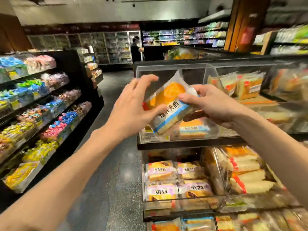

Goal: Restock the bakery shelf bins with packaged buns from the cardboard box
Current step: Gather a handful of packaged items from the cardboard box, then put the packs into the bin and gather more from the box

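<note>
- The packaged bun, in a clear wrapper with a blue label band, is held tilted between the 2 hands, above the front of a clear bin on the upper shelf level.
- The right hand pinches the pack's right side, thumb on the front and fingers curled behind.
- The left hand has its thumb on the pack's lower left, with fingers arched and spread over the upper left edge. I cannot tell whether those fingers touch the wrapper.
- Directly below the hands, inside that bin, lies 1 blue-label pack, flat near the front wall.
- Right of the right hand, the neighbouring bin holds upright sandwich packs.
- Under the forearms, a lower bin holds purple-label packs in 2 rows.
- Beside them to the right are more stacked sandwich packs.
- Left of the left arm, across the aisle, sloped shelves carry bins of bright wrapped sweets.
- Beyond the hands, far down the aisle, a person stands by the glass-door coolers.
</note>
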### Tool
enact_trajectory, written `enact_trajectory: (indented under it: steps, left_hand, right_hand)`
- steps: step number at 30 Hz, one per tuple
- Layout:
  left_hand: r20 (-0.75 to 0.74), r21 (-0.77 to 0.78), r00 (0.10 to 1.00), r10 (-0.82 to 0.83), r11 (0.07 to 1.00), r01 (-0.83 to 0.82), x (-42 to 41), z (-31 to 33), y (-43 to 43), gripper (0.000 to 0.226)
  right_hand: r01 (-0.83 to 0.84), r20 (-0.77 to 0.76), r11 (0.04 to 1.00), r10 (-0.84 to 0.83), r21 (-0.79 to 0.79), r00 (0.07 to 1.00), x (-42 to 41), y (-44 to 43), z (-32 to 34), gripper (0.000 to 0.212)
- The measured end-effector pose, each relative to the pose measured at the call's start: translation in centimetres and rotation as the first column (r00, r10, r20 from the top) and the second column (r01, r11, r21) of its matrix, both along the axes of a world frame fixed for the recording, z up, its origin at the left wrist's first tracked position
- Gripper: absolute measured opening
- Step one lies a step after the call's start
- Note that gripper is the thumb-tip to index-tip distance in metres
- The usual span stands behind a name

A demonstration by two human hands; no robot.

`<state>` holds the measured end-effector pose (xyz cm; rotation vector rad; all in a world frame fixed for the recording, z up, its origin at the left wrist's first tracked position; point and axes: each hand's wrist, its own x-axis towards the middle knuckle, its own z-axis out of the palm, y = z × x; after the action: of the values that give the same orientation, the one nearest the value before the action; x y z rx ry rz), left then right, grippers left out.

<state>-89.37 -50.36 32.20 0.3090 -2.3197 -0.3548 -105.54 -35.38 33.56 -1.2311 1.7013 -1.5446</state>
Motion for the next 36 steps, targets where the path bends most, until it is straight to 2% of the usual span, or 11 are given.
enact_trajectory:
  steps: [1, 3, 5, 10, 12, 17, 22, 24, 28, 33, 36]
  left_hand:
    - [-0.085, -0.037, 0.993, 0.083, 0.996, -0.086, -0.2, 0.5, 0.1, 0.064]
    - [-0.136, 0.037, 0.982, 0.13, 0.991, -0.126, -1.1, 1.2, 0.1, 0.062]
    - [-0.065, 0.137, 0.993, 0.094, 0.987, -0.084, -2.3, 1.8, 0.0, 0.063]
    - [0.147, 0.092, 0.98, 0.135, 0.984, -0.15, -6.6, 2.9, -1.3, 0.051]
    - [0.233, 0.092, 0.959, 0.162, 0.978, -0.188, -8.2, 3.1, -2.4, 0.047]
    - [0.463, 0.011, 0.868, 0.181, 0.978, -0.21, -12.0, 2.6, -5.7, 0.049]
    - [0.621, -0.032, 0.753, 0.217, 0.967, -0.252, -15.5, 0.3, -9.5, 0.046]
    - [0.665, -0.067, 0.701, 0.257, 0.956, -0.286, -16.4, -1.1, -11.1, 0.044]
    - [0.744, -0.127, 0.598, 0.299, 0.942, -0.312, -17.7, -2.9, -12.6, 0.04]
    - [0.793, -0.215, 0.515, 0.326, 0.94, -0.265, -18.5, -4.2, -12.7, 0.038]
    - [0.804, -0.223, 0.495, 0.33, 0.939, -0.263, -18.4, -4.0, -12.4, 0.032]
  right_hand:
    - [0.043, 0.041, 0.998, -0.041, -0.038, 0.998, -0.6, -0.4, 0.5, 0.01]
    - [0.099, 0.146, 0.99, -0.084, -0.099, 0.986, -1.6, -1.3, 1.4, 0.009]
    - [0.13, 0.232, 0.986, -0.102, -0.106, 0.967, -2.6, -2.3, 1.9, 0.01]
    - [0.096, 0.363, 0.995, -0.088, -0.004, 0.928, -5.5, -4.7, 1.8, 0.015]
    - [0.118, 0.306, 0.99, -0.137, 0.078, 0.942, -6.6, -5.7, 1.5, 0.013]
    - [0.253, -0.055, 0.899, -0.25, 0.358, 0.967, -10.0, -8.6, 0.2, 0.022]
    - [0.202, -0.109, 0.831, -0.17, 0.518, 0.979, -11.8, -12.7, -1.8, 0.016]
    - [0.172, -0.11, 0.82, -0.133, 0.546, 0.985, -11.9, -14.3, -2.3, 0.005]
    - [0.107, -0.14, 0.797, -0.028, 0.595, 0.99, -11.7, -16.0, -2.9, 0.025]
    - [0.091, -0.173, 0.784, 0.022, 0.615, 0.985, -12.5, -16.1, -3.2, 0.029]
    - [0.106, -0.259, 0.766, 0.081, 0.634, 0.963, -12.7, -15.5, -3.4, 0.034]
